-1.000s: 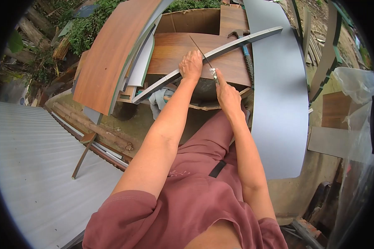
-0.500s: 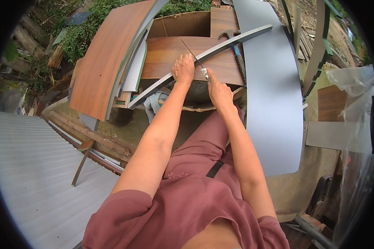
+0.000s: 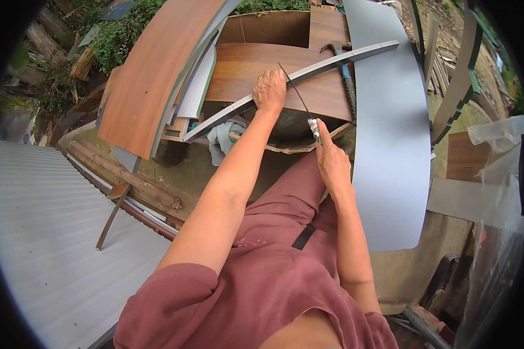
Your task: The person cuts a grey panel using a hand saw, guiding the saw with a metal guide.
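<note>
A long, narrow grey strip (image 3: 326,65) lies slantwise across a wood-grain board (image 3: 244,72). My left hand (image 3: 270,93) is closed over the strip, pressing it against the board. In my right hand (image 3: 334,166) is a thin-bladed hand saw (image 3: 297,92) with a whitish wrapped grip. Its dark blade crosses the strip just to the right of my left hand, and the handle is near my thigh. A claw hammer (image 3: 347,78) with a blue and black handle lies partly beneath the strip.
A grey-blue panel (image 3: 390,151) runs along the right. Stacked wood-grain panels (image 3: 151,81) lean at the left, beside an open cardboard box (image 3: 265,29). A grey cloth (image 3: 220,142) hangs below the strip's lower end. Corrugated sheeting (image 3: 46,232) covers the lower left.
My right hand has drawn the saw back towards my body, so the handle is farther from the strip. My left hand stays on the strip; the whole view has shifted slightly.
</note>
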A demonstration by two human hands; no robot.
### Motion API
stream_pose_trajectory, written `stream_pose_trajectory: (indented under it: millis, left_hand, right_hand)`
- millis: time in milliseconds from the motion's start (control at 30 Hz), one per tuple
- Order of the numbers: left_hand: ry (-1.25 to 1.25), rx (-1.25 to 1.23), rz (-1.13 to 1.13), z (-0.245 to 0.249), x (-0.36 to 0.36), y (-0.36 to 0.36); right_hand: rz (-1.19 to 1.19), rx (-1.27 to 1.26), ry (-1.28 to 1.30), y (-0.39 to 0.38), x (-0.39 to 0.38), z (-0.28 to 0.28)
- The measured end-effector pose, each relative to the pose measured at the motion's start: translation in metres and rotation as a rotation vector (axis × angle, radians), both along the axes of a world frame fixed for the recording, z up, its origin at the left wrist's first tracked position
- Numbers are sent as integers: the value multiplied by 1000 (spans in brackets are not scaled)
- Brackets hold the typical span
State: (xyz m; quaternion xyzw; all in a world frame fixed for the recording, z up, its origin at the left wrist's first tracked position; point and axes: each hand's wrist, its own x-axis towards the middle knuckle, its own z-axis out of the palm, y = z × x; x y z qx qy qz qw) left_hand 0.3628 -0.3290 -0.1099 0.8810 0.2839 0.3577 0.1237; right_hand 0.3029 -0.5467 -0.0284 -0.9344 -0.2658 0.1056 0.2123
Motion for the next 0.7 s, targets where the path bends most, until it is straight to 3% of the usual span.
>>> stream_pose_trajectory:
  millis: [200,467,700]
  left_hand:
    - [49,6,4,4,1,-1]
    - [36,-51,-2,2,2,1]
    - [16,15,-1,0,-1,0]
  right_hand:
    - [43,16,-129,54,42,-18]
    - [-3,31,-6,-14,-8,-16]
    - [-25,-38,30,1,4,4]
